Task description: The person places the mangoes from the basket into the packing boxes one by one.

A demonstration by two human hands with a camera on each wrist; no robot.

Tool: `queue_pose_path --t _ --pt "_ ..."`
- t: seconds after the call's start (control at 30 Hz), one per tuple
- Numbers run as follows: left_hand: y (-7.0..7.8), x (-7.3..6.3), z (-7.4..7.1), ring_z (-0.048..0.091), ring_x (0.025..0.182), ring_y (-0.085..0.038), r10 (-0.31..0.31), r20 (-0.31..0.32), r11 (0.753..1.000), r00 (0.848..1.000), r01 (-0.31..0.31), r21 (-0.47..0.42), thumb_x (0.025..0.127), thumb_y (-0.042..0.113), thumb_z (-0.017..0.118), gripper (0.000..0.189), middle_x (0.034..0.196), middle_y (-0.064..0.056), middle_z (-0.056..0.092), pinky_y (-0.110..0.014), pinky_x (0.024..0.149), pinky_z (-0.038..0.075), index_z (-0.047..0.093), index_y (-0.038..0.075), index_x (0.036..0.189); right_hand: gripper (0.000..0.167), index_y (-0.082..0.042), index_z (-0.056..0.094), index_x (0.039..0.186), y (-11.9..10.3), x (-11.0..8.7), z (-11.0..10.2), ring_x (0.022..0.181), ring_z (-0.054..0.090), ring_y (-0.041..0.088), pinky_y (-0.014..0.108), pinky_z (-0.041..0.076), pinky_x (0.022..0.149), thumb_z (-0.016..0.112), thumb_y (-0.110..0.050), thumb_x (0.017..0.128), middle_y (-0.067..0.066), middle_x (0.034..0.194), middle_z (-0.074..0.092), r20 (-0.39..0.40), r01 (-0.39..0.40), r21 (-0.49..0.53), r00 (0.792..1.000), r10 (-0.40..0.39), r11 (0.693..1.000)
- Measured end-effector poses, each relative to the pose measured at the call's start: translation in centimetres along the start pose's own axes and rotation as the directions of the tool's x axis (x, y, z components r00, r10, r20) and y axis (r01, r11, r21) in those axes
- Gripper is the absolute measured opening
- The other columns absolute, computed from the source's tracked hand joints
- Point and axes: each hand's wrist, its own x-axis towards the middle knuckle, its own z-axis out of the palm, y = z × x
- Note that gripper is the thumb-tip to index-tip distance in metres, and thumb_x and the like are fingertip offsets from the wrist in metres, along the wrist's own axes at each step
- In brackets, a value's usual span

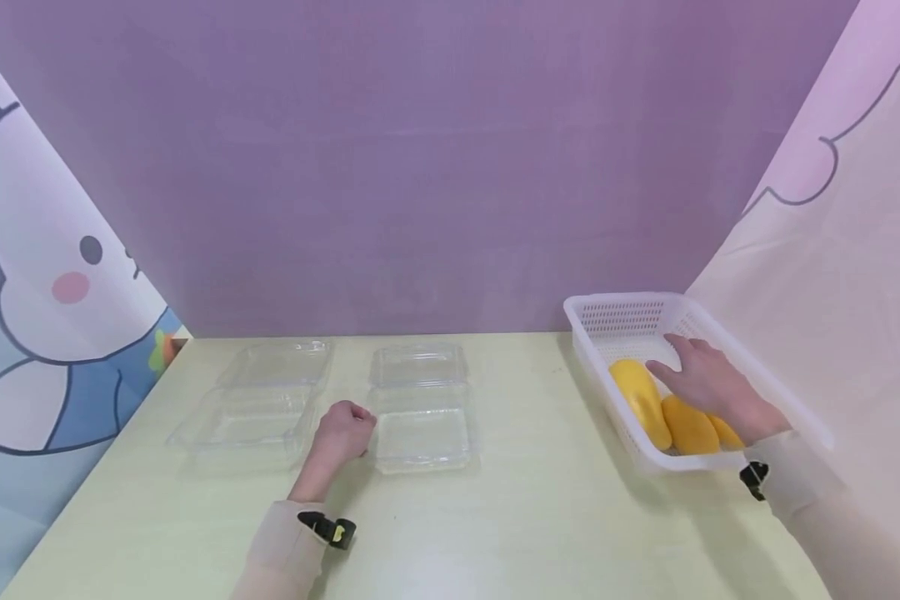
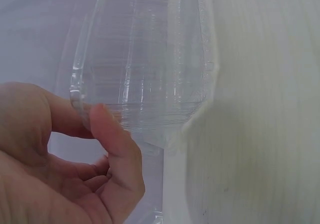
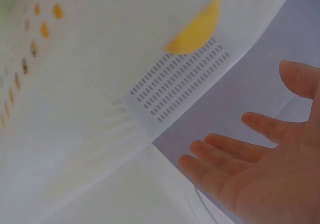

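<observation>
My left hand (image 1: 342,431) pinches the left rim of an opened clear plastic clamshell box (image 1: 422,435) between thumb and finger. In the left wrist view the thumb lies over the box's ridged corner (image 2: 145,115), and the other fingers are curled beneath. Over the white slotted basket (image 1: 581,350) on the right hovers my right hand (image 1: 708,379), its fingers spread and nothing in it. Several yellow mangoes (image 1: 640,400) lie in the basket's near part, partly hidden by that hand and wrist. The right wrist view shows the open palm (image 3: 250,184) above the basket's edge.
Another clear clamshell box (image 1: 243,414), larger and also opened, sits on the pale table (image 1: 532,517) to the left. A purple panel (image 1: 450,183) rises behind the table's far edge. Cartoon-printed cloth (image 1: 45,333) hangs at the left side, and pale cloth (image 1: 855,275) at the right.
</observation>
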Motion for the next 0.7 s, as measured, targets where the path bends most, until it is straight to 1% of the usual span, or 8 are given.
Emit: queue_pose_path --t 0.2,0.43,0.7 --pt "0.0 0.2 0.3 0.065 0.065 -0.019 0.005 -0.001 1.000 1.000 -0.005 -0.005 0.099 0.015 0.056 0.024 0.099 -0.017 0.067 -0.033 0.065 0.051 0.060 -0.006 0.110 0.082 0.017 0.024 0.151 1.3 -0.2 0.4 0.132 0.028 0.063 0.074 0.026 0.106 0.045 -0.048 0.106 0.045 0.147 0.029 0.045 -0.021 0.011 0.999 0.021 1.000" --pt "0.0 0.2 0.5 0.065 0.065 -0.019 0.008 -0.002 1.000 1.000 -0.008 -0.004 0.098 0.015 0.057 0.024 0.095 -0.015 0.068 -0.031 0.063 0.050 0.061 -0.005 0.110 0.079 0.021 0.027 0.147 2.5 -0.4 1.2 0.130 0.032 0.064 0.073 0.029 0.105 0.045 -0.045 0.107 0.048 0.144 0.032 0.089 -0.014 0.042 0.996 0.011 0.999" --pt "-0.2 0.4 0.8 0.065 0.063 -0.018 0.013 -0.003 1.000 1.000 -0.013 0.000 0.098 0.015 0.057 0.024 0.093 -0.014 0.068 -0.030 0.060 0.049 0.060 -0.005 0.110 0.073 0.022 0.033 0.142 3.7 -0.6 2.2 0.125 0.041 0.064 0.071 0.035 0.102 0.046 -0.041 0.107 0.048 0.138 0.040 0.109 -0.016 0.045 0.994 0.011 0.999"
